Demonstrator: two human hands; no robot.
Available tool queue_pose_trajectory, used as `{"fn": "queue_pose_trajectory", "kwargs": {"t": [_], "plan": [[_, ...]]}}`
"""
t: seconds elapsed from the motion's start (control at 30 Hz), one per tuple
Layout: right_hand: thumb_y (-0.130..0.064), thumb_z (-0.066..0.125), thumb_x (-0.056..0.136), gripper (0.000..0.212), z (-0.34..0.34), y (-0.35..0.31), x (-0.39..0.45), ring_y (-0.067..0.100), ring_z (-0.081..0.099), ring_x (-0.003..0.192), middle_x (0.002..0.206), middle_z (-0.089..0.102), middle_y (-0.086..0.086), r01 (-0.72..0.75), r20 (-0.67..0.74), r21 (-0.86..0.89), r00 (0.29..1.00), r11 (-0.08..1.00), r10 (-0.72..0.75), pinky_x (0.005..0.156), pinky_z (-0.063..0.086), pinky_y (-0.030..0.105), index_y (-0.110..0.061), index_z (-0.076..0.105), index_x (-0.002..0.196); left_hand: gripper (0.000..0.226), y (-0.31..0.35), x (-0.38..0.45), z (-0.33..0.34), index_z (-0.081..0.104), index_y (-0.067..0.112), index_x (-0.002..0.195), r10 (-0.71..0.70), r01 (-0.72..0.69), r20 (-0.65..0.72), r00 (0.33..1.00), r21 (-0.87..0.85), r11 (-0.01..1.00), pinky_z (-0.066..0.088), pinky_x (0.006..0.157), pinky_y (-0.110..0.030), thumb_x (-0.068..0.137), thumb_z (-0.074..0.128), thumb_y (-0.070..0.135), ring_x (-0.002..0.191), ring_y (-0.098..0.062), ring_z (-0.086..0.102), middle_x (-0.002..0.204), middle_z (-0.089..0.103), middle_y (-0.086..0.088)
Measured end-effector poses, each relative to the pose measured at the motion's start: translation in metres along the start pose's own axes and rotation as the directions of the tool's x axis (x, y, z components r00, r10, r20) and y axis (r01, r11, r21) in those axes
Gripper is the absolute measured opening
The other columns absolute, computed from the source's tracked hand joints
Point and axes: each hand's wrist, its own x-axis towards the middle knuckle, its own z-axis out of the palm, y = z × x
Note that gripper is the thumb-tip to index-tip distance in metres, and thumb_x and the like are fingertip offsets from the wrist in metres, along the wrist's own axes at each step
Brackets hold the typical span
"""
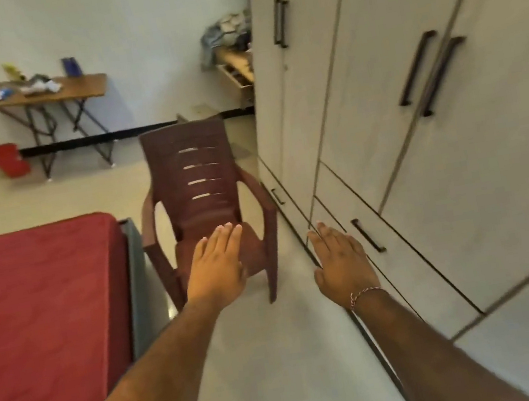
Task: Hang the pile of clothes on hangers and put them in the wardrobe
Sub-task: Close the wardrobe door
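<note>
Head view puts both of my arms stretched out in front of me, palms down. My left hand (217, 266) is flat with straight fingers, holding nothing, and it hangs in front of the seat of a brown plastic armchair (200, 189); I cannot tell whether it touches the seat. My right hand (340, 257) is also spread and holds nothing, just beside the lower drawers of the wardrobe (414, 107), with a thin bracelet (363, 296) on its wrist.

The wardrobe fills the right side, all its pale grey doors closed, with dark bar handles. The chair faces me in the aisle between the wardrobe and a bed with a red sheet (40, 305) on my left.

The pile of clothes (224, 35) lies far off, heaped on a small wooden unit (236, 73) past the wardrobe's end; the wardrobe's edge cuts it off and I cannot make out single garments. I see no hangers in this view.

Against the far wall stands a folding table (34, 92) with small blurred items on top, and a red bucket (7, 160) sits tilted under it. No writing is legible anywhere.
</note>
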Motion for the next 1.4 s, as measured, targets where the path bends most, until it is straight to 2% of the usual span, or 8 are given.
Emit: {"fn": "queue_pose_trajectory", "kwargs": {"t": [0.1,0.23,0.53,0.73,0.83,1.1,1.23,1.4], "plan": [[-0.031,0.059,0.091,0.077,0.013,-0.043,0.064,0.028,0.029,0.152,0.167,0.026,0.008,0.075,0.046,0.015,0.996,0.997,-0.076,0.121,0.030,0.052,-0.019,0.029,0.160,0.079,-0.072,0.008,0.007,0.024,0.018,0.162,-0.163,0.163,-0.017,0.986,-0.036,0.986,0.026,0.123,-0.049,0.088,0.046,0.035,0.154,-0.026,0.028,0.165,0.032,-0.005],[-0.037,0.056,0.096,0.075,0.032,-0.083,0.144,0.029,0.027,0.152,0.169,0.019,0.006,0.012,0.136,0.051,0.990,0.999,-0.019,0.120,0.033,0.049,-0.021,0.022,0.161,0.075,-0.152,0.029,0.013,0.031,0.018,0.159,-0.327,0.326,0.001,0.945,-0.095,0.941,0.029,0.122,-0.049,0.089,0.056,0.030,0.150,-0.025,0.032,0.161,0.039,-0.005],[-0.036,0.059,0.092,0.072,0.062,-0.117,0.285,0.031,0.041,0.139,0.163,0.030,0.005,-0.044,0.278,0.033,0.960,0.998,0.033,0.104,0.046,0.046,-0.020,0.032,0.156,0.067,-0.275,0.104,0.024,0.038,0.020,0.153,-0.484,0.486,0.044,0.874,-0.108,0.867,0.042,0.108,-0.049,0.089,0.058,0.029,0.133,-0.029,0.050,0.145,0.052,-0.004],[-0.033,0.060,0.092,0.072,0.111,-0.086,0.403,0.033,0.035,0.145,0.165,0.027,0.007,-0.092,0.362,0.085,0.931,0.992,0.056,0.111,0.044,0.051,-0.020,0.032,0.158,0.058,-0.321,0.174,0.072,0.046,0.021,0.143,-0.545,0.556,0.140,0.827,-0.059,0.829,0.045,0.104,-0.048,0.088,0.061,0.031,0.127,-0.030,0.052,0.137,0.056,-0.004],[-0.033,0.063,0.091,0.072,0.155,-0.060,0.483,0.037,0.040,0.139,0.160,0.035,0.010,-0.125,0.396,0.129,0.916,0.984,0.064,0.109,0.045,0.052,-0.016,0.035,0.155,0.049,-0.343,0.228,0.108,0.051,0.019,0.134,-0.622,0.648,0.220,0.751,-0.064,0.759,0.048,0.101,-0.051,0.086,0.059,0.029,0.123,-0.033,0.053,0.132,0.057,-0.007],[-0.034,0.067,0.094,0.073,0.253,-0.018,0.604,0.040,0.040,0.141,0.157,0.038,0.015,-0.328,0.578,0.154,0.795,0.932,0.184,0.115,0.040,0.047,-0.013,0.034,0.156,0.064,-0.410,0.346,0.175,0.047,0.010,0.144,-0.744,0.835,0.409,0.528,-0.093,0.542,0.047,0.105,-0.056,0.087,0.067,0.029,0.125,-0.044,0.053,0.136,0.054,-0.022],[-0.029,0.074,0.089,0.080,0.300,0.002,0.632,0.041,0.042,0.139,0.155,0.039,0.017,-0.413,0.576,0.146,0.774,0.899,0.262,0.114,0.042,0.051,-0.011,0.033,0.155,0.067,-0.444,0.381,0.209,0.039,0.005,0.146,-0.832,0.908,0.439,0.340,0.076,0.411,0.045,0.104,-0.058,0.092,0.068,0.031,0.131,-0.046,0.048,0.142,0.046,-0.024],[-0.026,0.075,0.089,0.099,0.347,0.023,0.655,0.043,0.039,0.142,0.160,0.030,0.020,-0.534,0.581,0.083,0.712,0.841,0.394,0.115,0.040,0.051,-0.011,0.010,0.163,0.085,-0.475,0.400,0.268,0.024,0.005,0.154,-0.829,0.927,0.534,0.167,0.202,0.316,0.047,0.105,-0.061,0.090,0.073,0.032,0.132,-0.047,0.050,0.148,0.046,-0.025]]}}
